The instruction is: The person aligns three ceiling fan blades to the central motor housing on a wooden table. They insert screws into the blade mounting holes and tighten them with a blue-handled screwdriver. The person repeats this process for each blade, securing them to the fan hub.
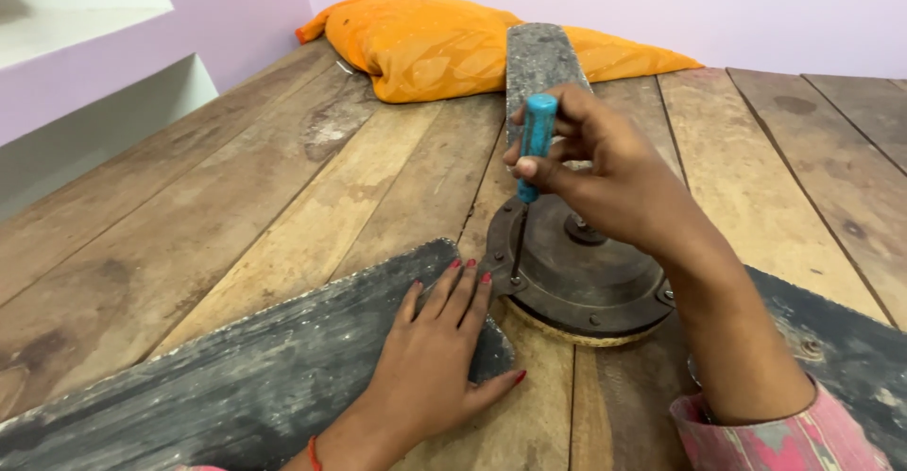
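Note:
A dusty ceiling fan lies on a wooden plank surface, its round brown motor hub (576,277) in the middle. My right hand (605,173) is closed around a screwdriver with a blue handle (536,140); the thin shaft stands nearly upright with its tip on a screw at the hub's left rim. My left hand (435,353) lies flat, fingers spread, on the near-left grey fan blade (236,376), close to where it meets the hub. A second blade (537,60) points away from me, and a third (841,358) runs under my right forearm.
An orange cloth bundle (444,41) lies at the far edge of the wooden planks (236,197), against a lilac wall. White shelf recesses (85,46) are built into the wall at the left.

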